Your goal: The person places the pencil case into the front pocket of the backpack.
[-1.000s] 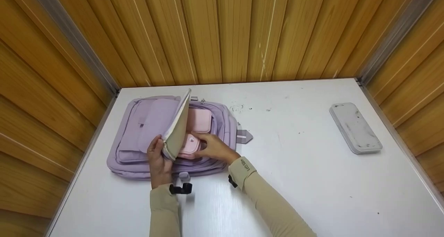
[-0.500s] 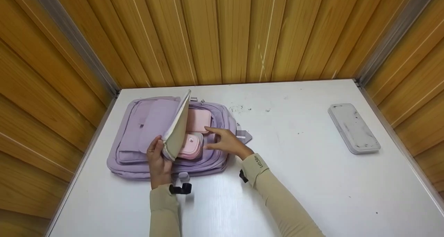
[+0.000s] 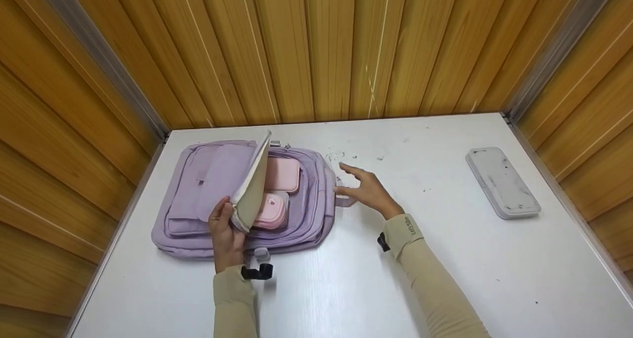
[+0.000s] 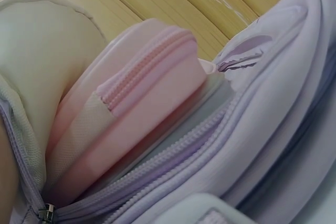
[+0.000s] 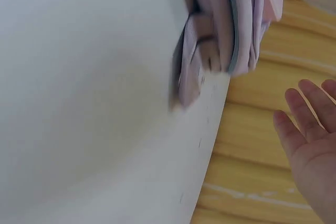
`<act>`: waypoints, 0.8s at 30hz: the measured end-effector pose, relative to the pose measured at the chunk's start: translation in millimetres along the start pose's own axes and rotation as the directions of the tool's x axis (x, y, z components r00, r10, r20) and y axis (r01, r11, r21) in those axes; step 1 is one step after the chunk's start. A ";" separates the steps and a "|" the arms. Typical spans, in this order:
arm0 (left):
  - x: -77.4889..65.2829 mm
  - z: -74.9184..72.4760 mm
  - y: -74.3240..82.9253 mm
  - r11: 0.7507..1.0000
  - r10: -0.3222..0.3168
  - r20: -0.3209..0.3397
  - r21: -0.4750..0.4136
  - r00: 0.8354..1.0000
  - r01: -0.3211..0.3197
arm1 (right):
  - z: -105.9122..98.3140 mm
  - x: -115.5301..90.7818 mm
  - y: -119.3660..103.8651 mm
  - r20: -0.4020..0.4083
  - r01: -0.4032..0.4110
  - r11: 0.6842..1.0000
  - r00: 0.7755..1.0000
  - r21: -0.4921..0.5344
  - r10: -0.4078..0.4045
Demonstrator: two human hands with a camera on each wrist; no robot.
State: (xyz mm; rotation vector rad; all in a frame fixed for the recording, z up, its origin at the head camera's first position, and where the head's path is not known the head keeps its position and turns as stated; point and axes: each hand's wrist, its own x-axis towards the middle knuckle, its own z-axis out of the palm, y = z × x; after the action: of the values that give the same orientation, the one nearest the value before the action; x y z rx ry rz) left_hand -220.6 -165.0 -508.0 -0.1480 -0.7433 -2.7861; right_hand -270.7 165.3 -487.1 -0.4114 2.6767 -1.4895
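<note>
Backpack [image 3: 188, 194] w/ 2 pink cases [image 3: 283, 174] inside

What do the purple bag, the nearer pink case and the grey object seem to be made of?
Purple bag: probably matte fabric; it creases softly along its seams.
Nearer pink case: perhaps imitation leather, smooth with faint sheen, zipped.
Grey object: likely hard plastic, dull and scuffed, with rounded edges.

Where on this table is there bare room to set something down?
The white table has a wide patch between the backpack and grey case, right hand near the backpack end. Another lies between the sleeves. Inside the open backpack it's crowded: pink cases, plus the flap the left hand holds.
</note>
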 end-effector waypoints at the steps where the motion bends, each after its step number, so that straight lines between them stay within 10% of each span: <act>1: 0.1 0.0 0.3 1.000 -0.004 -0.003 -0.005 1.000 0.004 | -5.7 -1.7 3.1 -0.014 -0.003 1.000 1.000 -0.014 0.003; 24: -1.2 -1.7 -0.2 1.000 0.001 -0.020 0.015 1.000 -0.001 | -102.9 -43.3 70.5 -0.198 -0.194 0.966 0.967 -0.172 0.159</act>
State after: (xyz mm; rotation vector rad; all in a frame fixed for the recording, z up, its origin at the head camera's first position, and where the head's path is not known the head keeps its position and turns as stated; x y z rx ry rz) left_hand -219.6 -165.4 -509.7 -0.1176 -0.7590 -2.7763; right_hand -261.2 296.7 -495.1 -0.0392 2.9193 -1.2852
